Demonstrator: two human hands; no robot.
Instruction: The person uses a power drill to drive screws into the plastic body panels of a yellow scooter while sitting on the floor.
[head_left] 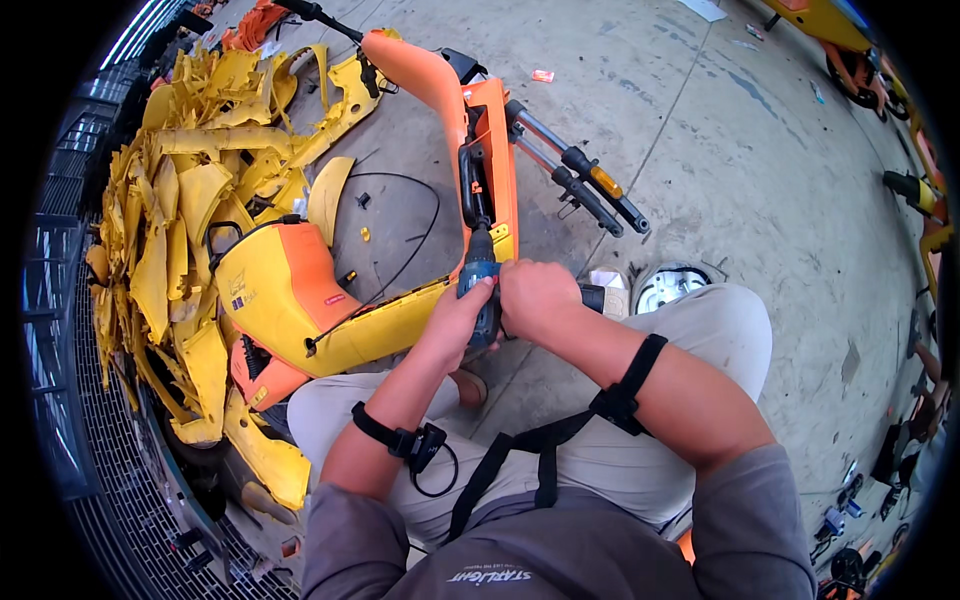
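With both hands I hold a blue-and-black cordless drill (481, 275) whose chuck points away from me. My right hand (538, 300) is wrapped round its handle, and the dark battery end sticks out beyond the fist. Around the drill's body and rear my left hand (462, 315) is closed. The drill's front end reaches into the open inner side of an orange scooter front panel (505, 150); its tip is hard to make out. That scooter lies on its side, with a yellow footboard (385, 328), an orange-and-yellow rear body (285, 275) and a front fork (575, 165).
A large heap of yellow plastic panels (180, 220) rises at the left beside a dark grating (95, 400). A black cable (436, 205) curves over the concrete floor. Near my right knee lies a shiny silvery round part (672, 283). More scooters (830, 35) stand at the far right.
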